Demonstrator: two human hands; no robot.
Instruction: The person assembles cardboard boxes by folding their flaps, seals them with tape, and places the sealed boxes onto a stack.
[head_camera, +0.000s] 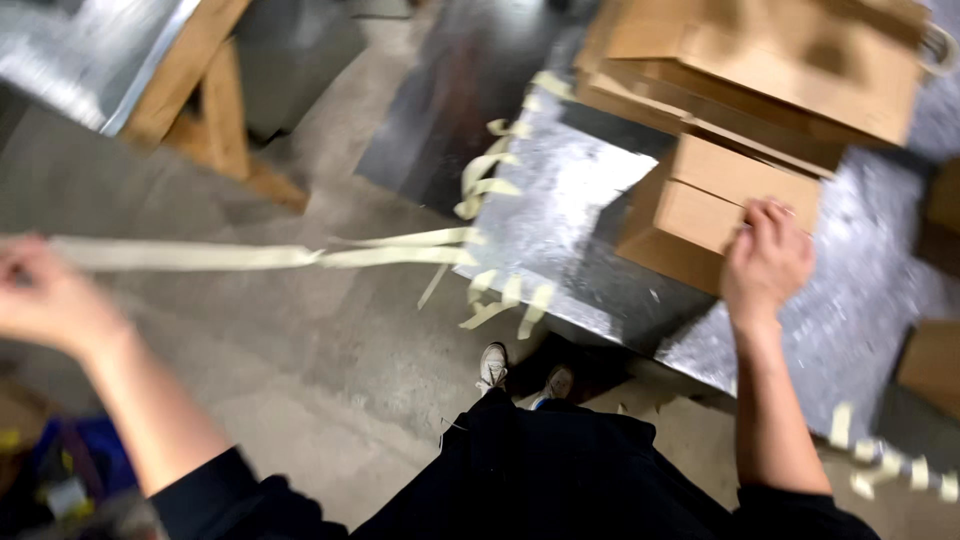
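My left hand (45, 295) is out at the far left, blurred, shut on the end of a long pale tape strip (250, 257) that stretches right to the edge of the metal-topped table (560, 210). My right hand (765, 260) rests on a small brown cardboard box (715, 195) lying on that table, fingers curled over its near edge.
Larger cardboard boxes (780, 60) are stacked behind the small one. Several short pale tape pieces (490, 170) hang along the table's left edge. A wooden trestle leg (215, 100) stands on the concrete floor at upper left. Another box (935, 365) sits at the right edge.
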